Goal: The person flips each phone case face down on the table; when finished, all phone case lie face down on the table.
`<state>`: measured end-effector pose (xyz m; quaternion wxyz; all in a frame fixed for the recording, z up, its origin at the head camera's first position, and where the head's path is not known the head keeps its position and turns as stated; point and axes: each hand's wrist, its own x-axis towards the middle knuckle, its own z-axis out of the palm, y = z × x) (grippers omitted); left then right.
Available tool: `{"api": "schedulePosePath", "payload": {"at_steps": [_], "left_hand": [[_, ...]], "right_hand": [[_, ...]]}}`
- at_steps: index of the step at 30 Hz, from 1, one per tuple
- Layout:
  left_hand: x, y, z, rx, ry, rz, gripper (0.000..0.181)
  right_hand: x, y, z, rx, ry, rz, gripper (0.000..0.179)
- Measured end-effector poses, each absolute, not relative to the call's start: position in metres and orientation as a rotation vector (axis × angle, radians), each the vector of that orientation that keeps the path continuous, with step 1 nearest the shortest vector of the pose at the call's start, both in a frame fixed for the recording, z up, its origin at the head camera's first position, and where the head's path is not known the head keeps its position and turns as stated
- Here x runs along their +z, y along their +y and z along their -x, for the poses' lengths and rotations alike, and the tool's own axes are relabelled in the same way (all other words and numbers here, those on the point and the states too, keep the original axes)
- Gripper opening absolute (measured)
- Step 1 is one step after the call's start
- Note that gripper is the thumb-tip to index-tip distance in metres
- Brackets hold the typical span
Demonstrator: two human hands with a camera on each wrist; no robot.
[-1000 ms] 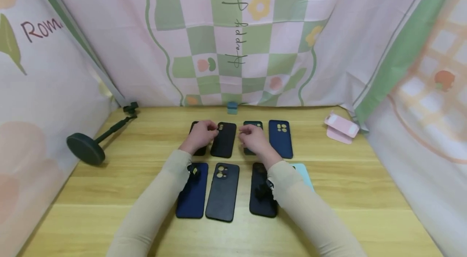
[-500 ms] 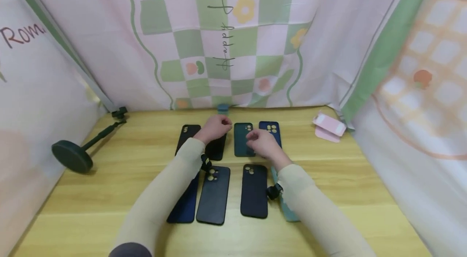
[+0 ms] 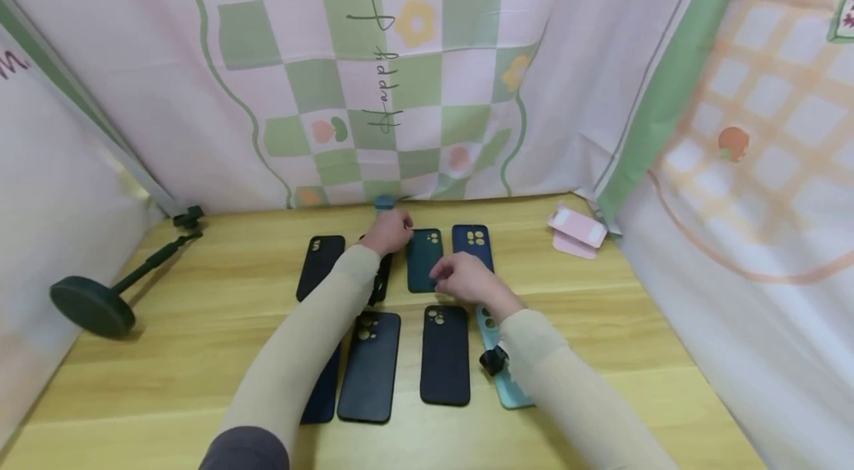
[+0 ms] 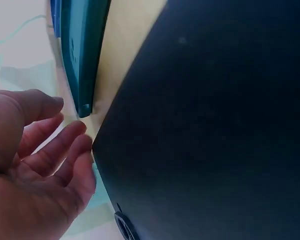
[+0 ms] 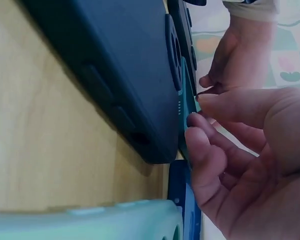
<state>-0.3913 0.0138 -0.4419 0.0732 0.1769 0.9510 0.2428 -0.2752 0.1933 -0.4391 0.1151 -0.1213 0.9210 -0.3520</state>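
Note:
In the head view my left hand (image 3: 390, 231) hovers over the upper part of a black phone case (image 3: 385, 281), beside the top left corner of a dark green phone case (image 3: 422, 260). The left wrist view shows that hand's thumb and fingers apart, loosely bent, with nothing between them; the green case's corner is near the fingertips. My right hand (image 3: 467, 277) is by the green case's lower right edge and partly covers a blue phone case (image 3: 472, 245). In the right wrist view, its fingers (image 5: 205, 150) bend loosely near the green case, a gap below the thumb.
Nearer me lie a dark grey case (image 3: 370, 370), a black case (image 3: 445, 359), a light teal case (image 3: 510, 388) and a dark blue case (image 3: 322, 399). Another black case (image 3: 320, 262) is at left. A round-based stand (image 3: 93, 305) and a pink holder (image 3: 577, 231) flank them.
My left hand has moved right from between the two black cases to the green case's left corner. My right hand has come down off the green case's top. The head view has swung right.

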Motion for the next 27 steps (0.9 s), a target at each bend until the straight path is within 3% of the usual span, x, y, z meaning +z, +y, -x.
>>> {"api": "schedulePosePath", "payload": {"at_steps": [7,15,27], "left_hand": [[-0.443,0.010,0.395,0.717,2.828,-0.491,0.029],[-0.446,0.006,0.398,0.764,2.823,-0.515,0.022],[-0.443,-0.015,0.403,1.551,2.519,-0.421,0.029]], "right_hand": [[-0.441,0.181,0.278,-0.892,2.754,0.373,0.018],[-0.441,0.174,0.278,-0.799,2.739,0.428,0.023],[-0.437,0.180,0.277,-0.980,2.720,0.490,0.020]]}}
